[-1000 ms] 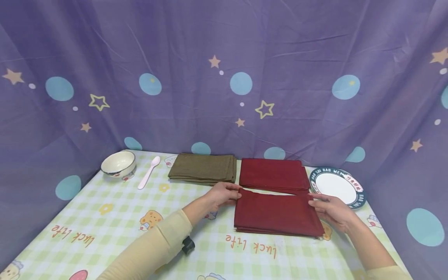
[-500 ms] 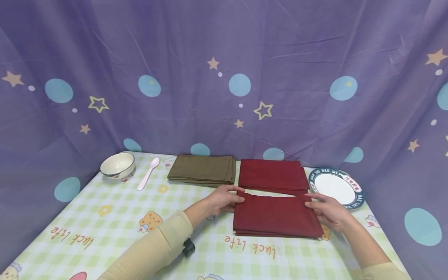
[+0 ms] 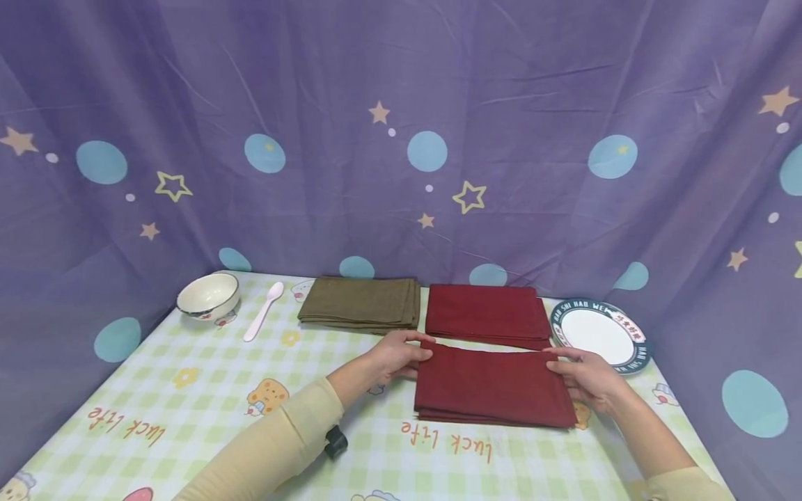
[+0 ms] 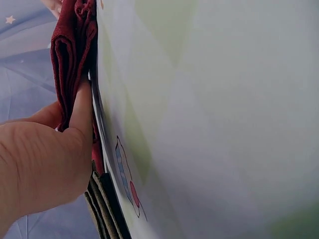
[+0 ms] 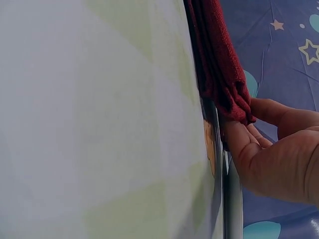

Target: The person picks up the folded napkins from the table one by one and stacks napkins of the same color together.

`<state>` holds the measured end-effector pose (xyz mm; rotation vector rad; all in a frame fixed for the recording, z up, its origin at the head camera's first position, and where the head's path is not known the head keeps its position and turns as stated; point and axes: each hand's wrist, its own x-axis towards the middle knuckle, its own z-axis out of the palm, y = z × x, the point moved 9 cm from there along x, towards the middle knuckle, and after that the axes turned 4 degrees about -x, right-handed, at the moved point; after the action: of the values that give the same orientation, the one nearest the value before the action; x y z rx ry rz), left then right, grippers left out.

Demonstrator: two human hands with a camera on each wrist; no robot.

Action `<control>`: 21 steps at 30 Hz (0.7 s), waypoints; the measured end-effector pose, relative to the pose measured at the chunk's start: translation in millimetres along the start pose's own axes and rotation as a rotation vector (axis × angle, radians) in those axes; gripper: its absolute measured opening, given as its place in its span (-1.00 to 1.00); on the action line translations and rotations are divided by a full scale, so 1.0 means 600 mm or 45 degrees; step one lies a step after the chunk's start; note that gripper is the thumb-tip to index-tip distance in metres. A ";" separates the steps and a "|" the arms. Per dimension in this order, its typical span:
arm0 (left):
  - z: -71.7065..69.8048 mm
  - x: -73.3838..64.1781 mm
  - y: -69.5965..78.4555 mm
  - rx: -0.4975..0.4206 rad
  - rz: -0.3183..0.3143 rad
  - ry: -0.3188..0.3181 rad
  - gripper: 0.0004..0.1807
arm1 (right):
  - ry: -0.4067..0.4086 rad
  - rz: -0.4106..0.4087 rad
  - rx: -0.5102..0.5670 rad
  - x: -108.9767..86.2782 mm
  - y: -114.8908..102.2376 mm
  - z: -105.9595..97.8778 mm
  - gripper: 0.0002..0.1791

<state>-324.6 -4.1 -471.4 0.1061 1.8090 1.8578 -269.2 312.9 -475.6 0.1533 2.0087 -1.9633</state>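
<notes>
A folded dark red cloth (image 3: 491, 386) lies on the near side of a second folded red cloth (image 3: 482, 311), with a thin strip of tablecloth between them. My left hand (image 3: 397, 355) pinches the near cloth at its far left corner. In the left wrist view the thumb and fingers of that hand (image 4: 45, 159) lie on either side of its stacked layers. At the opposite edge my right hand (image 3: 592, 379) pinches the same cloth. The right wrist view shows the right hand (image 5: 279, 144) gripping the layers at their end, some fingers beneath them.
An olive folded cloth (image 3: 360, 301) lies at the back, left of the far red cloth. Further left are a pink spoon (image 3: 264, 311) and a white bowl (image 3: 209, 296). A green-rimmed plate (image 3: 598, 336) sits beyond my right hand. Purple curtain (image 3: 401, 229) borders the checked table (image 3: 207, 417).
Both hands keep hold of the near red cloth, which stays almost in place. The whole head view has shifted slightly; the other objects lie as before.
</notes>
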 end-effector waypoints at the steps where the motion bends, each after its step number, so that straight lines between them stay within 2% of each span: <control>1: 0.000 0.000 -0.001 0.001 -0.003 -0.004 -0.55 | 0.001 0.001 0.003 0.000 0.000 0.000 -0.51; 5: 0.001 0.002 -0.002 -0.003 -0.004 -0.014 -0.57 | 0.020 0.011 -0.004 -0.001 0.001 0.000 -0.42; 14: -0.006 0.000 0.002 -0.010 -0.005 0.031 -0.59 | 0.067 0.036 -0.022 -0.003 0.004 -0.007 -0.44; 21: -0.010 -0.001 0.011 -0.055 0.043 0.040 -0.54 | 0.073 0.012 0.014 -0.001 -0.001 -0.010 -0.44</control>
<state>-328.8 -9.2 -465.5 0.0926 1.7974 1.9312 -269.6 318.7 -474.6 0.2235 2.0287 -1.9862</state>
